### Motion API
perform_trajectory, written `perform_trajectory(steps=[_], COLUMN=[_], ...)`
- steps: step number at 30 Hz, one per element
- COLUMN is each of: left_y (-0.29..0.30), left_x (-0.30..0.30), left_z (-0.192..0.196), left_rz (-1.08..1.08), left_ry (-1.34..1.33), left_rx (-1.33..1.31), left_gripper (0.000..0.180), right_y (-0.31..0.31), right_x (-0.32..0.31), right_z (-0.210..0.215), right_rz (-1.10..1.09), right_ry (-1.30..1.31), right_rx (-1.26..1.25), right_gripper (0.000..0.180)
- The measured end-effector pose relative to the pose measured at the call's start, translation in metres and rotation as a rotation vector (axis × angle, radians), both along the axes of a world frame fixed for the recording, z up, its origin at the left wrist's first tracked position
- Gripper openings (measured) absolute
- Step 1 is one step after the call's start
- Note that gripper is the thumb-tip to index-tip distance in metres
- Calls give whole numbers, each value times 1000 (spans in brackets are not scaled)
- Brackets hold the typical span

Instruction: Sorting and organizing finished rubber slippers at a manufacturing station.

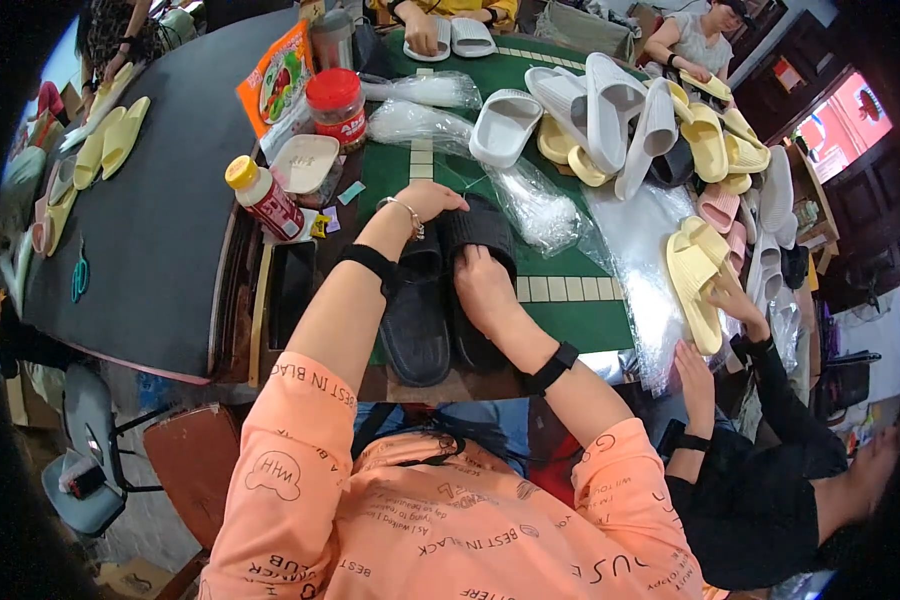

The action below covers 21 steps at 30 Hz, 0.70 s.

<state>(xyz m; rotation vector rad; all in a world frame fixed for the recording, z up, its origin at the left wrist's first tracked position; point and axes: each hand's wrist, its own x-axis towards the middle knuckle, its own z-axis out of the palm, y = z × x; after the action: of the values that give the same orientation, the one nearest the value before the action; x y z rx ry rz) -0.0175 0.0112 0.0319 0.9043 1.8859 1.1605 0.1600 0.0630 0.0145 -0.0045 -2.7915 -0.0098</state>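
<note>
A pair of black slide slippers lies side by side on the table in front of me, toes pointing away. My left hand (436,202) is closed at their toe ends, its fingers reaching the front of the right slide. The left slide (416,330) shows its dark insole below my left wrist. My right hand (490,285) is closed on the right slide (480,225), fingertips at the opening under its ribbed strap; my hand hides part of its sole. Clear plastic bags (542,205) lie just beyond and right of the slides.
Beyond are white slides (505,127) and a pile of yellow slides (705,140). A red-lidded jar (336,108), a yellow-capped bottle (263,198) and a tub (306,163) stand left. A neighbour's hands (735,305) handle a yellow slide (695,280) at right. Scissors (80,273) lie far left.
</note>
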Motion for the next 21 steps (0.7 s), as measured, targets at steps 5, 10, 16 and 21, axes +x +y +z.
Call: perform_trajectory(steps=[5,10,16,21], left_y=[-2,1,-12,-10], left_x=[6,13,19,17], left_z=[-5,1,-7,-13], left_rz=[75,92,209,250], left_ry=[-10,-139,-315,-338], left_rx=[2,20,301,349], left_gripper=[19,21,22,25], right_y=[-11,-9,23,61], right_x=[7,21,-26,-74], right_z=[15,27,83,-3], right_rz=[10,-2,-184,-102], right_ry=[-100,-162,182,150], right_rx=[-93,-128,-466,-1141], right_gripper=[14,17,16,15])
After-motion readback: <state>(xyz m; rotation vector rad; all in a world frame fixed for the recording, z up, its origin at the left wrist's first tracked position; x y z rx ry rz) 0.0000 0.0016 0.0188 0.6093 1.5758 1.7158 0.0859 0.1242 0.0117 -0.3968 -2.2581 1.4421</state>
